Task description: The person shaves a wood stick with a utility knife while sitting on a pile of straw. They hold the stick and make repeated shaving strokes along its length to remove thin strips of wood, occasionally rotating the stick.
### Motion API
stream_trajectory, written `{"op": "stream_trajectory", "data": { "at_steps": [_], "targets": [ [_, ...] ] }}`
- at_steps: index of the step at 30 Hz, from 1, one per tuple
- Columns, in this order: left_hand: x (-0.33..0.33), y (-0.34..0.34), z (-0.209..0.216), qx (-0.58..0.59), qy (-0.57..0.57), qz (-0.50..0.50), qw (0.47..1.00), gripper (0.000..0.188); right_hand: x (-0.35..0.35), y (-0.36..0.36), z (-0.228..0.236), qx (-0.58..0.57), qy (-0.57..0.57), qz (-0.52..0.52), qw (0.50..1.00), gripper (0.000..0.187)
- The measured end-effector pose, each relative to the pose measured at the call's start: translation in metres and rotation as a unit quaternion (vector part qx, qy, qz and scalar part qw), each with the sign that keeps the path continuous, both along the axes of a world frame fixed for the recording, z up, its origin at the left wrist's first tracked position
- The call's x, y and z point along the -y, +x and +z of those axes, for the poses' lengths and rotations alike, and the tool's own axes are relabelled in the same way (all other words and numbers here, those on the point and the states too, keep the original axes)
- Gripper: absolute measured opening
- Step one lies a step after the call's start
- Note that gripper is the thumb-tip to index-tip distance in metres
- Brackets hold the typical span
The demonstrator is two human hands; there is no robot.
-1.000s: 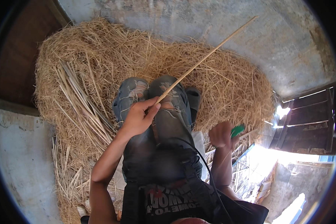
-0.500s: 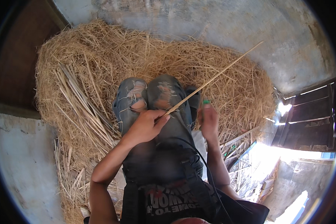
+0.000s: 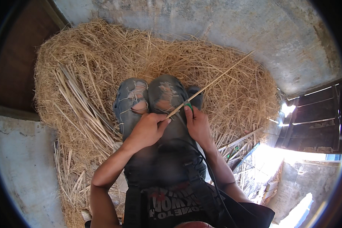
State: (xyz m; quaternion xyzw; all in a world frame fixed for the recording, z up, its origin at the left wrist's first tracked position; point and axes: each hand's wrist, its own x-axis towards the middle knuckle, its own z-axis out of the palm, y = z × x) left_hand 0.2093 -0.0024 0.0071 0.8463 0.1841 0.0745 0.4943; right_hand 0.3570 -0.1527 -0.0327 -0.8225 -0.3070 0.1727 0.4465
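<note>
My left hand (image 3: 147,127) is closed above my lap, pinching the lower end of a long, thin, pale wooden stick (image 3: 220,77) between thumb and fingers. From there the stick slants up and to the right, over my knees. Close by on the right, my right hand (image 3: 198,123) grips a small green-handled tool (image 3: 189,106), its thumb laid along the green part. The tool meets the stick a short way beyond my left fingers. Most of the tool is hidden by the hand, so its exact kind cannot be made out.
Dry straw (image 3: 231,98) is heaped around my legs. A bundle of similar sticks (image 3: 81,100) lies on it to the left. A thin black cable (image 3: 207,161) runs over my lap. Concrete wall (image 3: 231,26) rises behind the straw, and dark wooden boards (image 3: 311,121) stand at right.
My right hand has moved left and slightly up, bringing the green-handled tool to the stick. The stick's far tip has shifted slightly left and down. My left hand keeps its hold.
</note>
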Motion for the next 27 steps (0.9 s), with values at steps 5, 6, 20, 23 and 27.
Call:
{"op": "stream_trajectory", "data": {
  "at_steps": [5, 6, 20, 23, 27],
  "targets": [
    [-0.001, -0.001, -0.004, 0.006, 0.016, -0.006, 1.0, 0.019, 0.0, 0.004, -0.004, -0.021, -0.014, 0.024, 0.999, 0.038],
    [0.0, 0.001, -0.001, -0.009, 0.012, -0.007, 1.0, 0.019, 0.0, 0.004, -0.003, -0.03, -0.017, 0.026, 0.999, 0.039],
    [-0.005, 0.008, 0.002, -0.056, -0.016, -0.023, 0.998, 0.02, 0.005, 0.011, -0.002, -0.069, -0.073, 0.102, 0.99, 0.051],
    [-0.005, 0.007, 0.0, -0.05, -0.021, -0.03, 0.998, 0.021, 0.008, 0.019, -0.007, -0.114, -0.085, 0.109, 0.984, 0.054],
    [-0.006, 0.005, -0.007, -0.028, -0.038, -0.032, 0.998, 0.021, 0.009, 0.034, -0.012, -0.276, -0.07, 0.147, 0.947, 0.059]
  ]
}}
